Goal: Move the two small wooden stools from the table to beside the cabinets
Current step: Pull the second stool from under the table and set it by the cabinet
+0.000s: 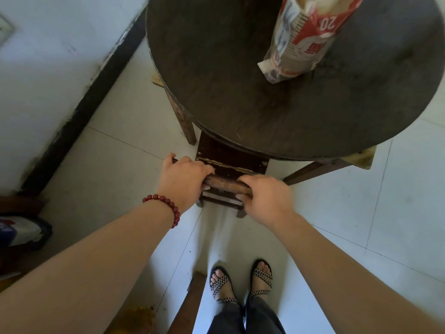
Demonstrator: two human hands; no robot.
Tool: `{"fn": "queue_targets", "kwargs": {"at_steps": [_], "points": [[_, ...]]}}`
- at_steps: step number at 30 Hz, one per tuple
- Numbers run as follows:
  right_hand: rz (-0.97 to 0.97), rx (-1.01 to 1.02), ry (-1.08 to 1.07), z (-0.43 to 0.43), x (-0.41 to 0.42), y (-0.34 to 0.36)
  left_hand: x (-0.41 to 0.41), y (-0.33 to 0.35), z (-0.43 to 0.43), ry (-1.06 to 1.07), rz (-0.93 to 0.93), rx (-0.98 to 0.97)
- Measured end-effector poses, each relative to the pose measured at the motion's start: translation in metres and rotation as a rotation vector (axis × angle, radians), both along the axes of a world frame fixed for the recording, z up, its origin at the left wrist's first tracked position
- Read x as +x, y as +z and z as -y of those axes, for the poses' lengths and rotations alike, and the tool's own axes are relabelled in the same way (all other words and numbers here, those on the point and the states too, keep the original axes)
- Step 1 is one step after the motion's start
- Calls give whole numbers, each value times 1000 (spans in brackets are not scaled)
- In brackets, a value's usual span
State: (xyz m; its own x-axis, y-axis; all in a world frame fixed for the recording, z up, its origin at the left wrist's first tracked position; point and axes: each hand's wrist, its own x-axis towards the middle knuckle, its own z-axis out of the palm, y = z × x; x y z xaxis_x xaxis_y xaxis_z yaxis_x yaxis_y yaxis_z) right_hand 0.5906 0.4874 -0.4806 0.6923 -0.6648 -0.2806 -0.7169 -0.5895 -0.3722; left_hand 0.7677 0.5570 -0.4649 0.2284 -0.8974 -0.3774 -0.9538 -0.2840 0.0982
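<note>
**Both hands on one stool, half under the table**

The far part of the small wooden stool [231, 165] is hid under the round table [216, 68], so its full shape can't be seen. Only one stool shows. Its legs are blurry. The R hand looks a bit smeared too.

L hand [184, 179] is curled tight on the stool's near edge, at the left end, fingers tucked under, thumb out to the side. R hand [267, 196] is curled on the same edge, right end, fingers wrapped under. A red bead bracelet [166, 208] sits just behind the L hand. Past both hands, up on the table, stands a bag of paper cups [303, 37], top cut off. Below the hands are two feet in checked sandals [240, 283].
</note>
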Motion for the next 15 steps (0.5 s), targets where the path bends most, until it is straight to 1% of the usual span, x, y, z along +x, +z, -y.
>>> {"fn": "queue_targets", "kwargs": {"at_steps": [6,15], "points": [[29,-29,19,-11,-18,12,-19,15,-13,17,-25,15],[44,-10,-15,-40,-76,33,-73,43,-33,-38,10,13]]}}
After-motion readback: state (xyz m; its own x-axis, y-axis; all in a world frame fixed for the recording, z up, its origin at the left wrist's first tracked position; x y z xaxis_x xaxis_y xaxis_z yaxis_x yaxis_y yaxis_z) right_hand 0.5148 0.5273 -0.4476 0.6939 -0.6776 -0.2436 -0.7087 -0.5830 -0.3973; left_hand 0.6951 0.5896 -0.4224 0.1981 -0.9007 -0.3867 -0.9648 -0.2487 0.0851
